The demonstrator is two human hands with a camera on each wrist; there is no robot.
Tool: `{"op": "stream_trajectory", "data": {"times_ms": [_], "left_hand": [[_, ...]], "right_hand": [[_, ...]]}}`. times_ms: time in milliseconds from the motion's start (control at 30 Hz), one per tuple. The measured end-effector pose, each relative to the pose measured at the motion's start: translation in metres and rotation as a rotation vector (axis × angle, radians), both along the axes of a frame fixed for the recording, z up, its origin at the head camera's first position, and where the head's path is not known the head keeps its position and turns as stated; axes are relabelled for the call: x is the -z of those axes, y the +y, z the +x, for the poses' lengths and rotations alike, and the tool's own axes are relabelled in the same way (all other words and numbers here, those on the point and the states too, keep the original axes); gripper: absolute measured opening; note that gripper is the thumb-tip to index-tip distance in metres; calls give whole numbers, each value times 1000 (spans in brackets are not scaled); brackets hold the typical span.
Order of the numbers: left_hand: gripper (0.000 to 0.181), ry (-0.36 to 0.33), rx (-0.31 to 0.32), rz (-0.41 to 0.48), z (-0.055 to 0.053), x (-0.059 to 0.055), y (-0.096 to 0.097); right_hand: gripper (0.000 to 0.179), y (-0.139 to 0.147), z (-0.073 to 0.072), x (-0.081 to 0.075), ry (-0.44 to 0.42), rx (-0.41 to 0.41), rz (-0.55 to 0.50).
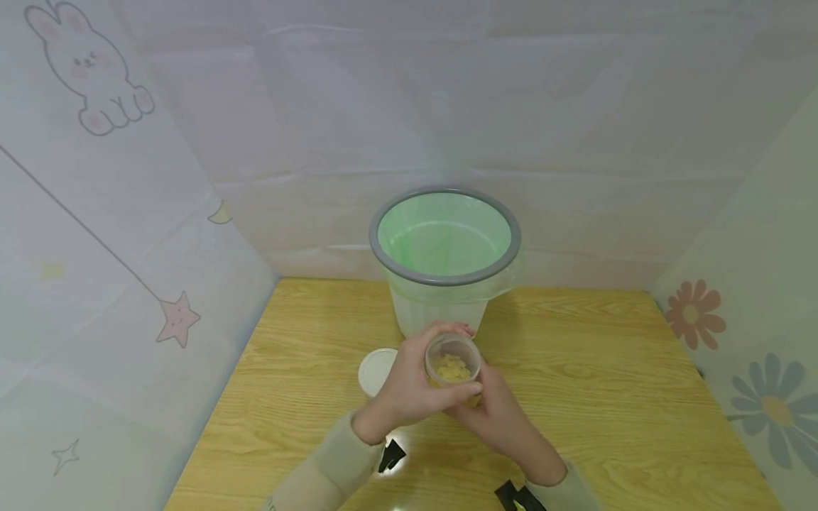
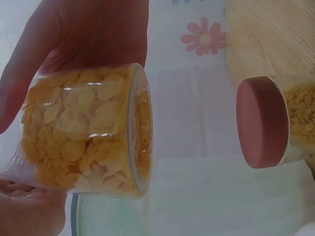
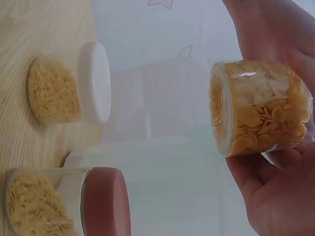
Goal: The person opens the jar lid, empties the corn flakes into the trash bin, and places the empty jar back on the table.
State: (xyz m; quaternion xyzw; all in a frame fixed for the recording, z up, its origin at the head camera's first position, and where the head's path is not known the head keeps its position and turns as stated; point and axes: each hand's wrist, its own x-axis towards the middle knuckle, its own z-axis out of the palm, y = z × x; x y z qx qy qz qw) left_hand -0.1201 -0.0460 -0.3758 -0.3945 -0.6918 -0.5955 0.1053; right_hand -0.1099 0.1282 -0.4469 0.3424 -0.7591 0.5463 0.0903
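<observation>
A clear plastic jar (image 1: 452,343) of yellow corn flakes (image 1: 451,367) is held above the table, its mouth uncovered and facing up toward the head camera. My left hand (image 1: 409,383) curls round its left side, thumb along the near side. From the right, my right hand (image 1: 501,419) grips the jar low, partly hidden behind the left thumb. Below the hands, a white-lidded jar (image 3: 56,91) of flakes stands on the table; the head view shows mainly its white lid (image 1: 377,370). Beside it stands a red-lidded jar (image 3: 42,201) of flakes, hidden from the head view.
Just beyond the hands stands a white waste bin (image 1: 434,312) with a grey rim (image 1: 444,281) and a light green liner (image 1: 447,245). The wooden table (image 1: 594,383) meets printed cloth walls (image 1: 575,142) at the back and both sides.
</observation>
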Motion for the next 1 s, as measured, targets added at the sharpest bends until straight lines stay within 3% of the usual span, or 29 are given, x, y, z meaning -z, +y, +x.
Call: {"op": "stream_trajectory", "data": {"times_ms": [100,333,433,667,900,1000], "left_hand": [[53,8,-22,9,2,-2,1],[59,10,-58,26,-10,29,4],[59,9,-69,30,-13,36,4],[57,30,-106,62,-14,41,7],[61,55,-252,10,-13,43,12],[63,37,-284,-33,-13,42,11]], "right_hand": [[64,-2,1,1,11,26,11],[68,-4,2,2,27,67,36],[68,-5,3,2,39,70,38],[73,-10,4,3,89,128,33],[79,-18,2,5,115,230,1],[76,-19,2,6,113,274,33]]}}
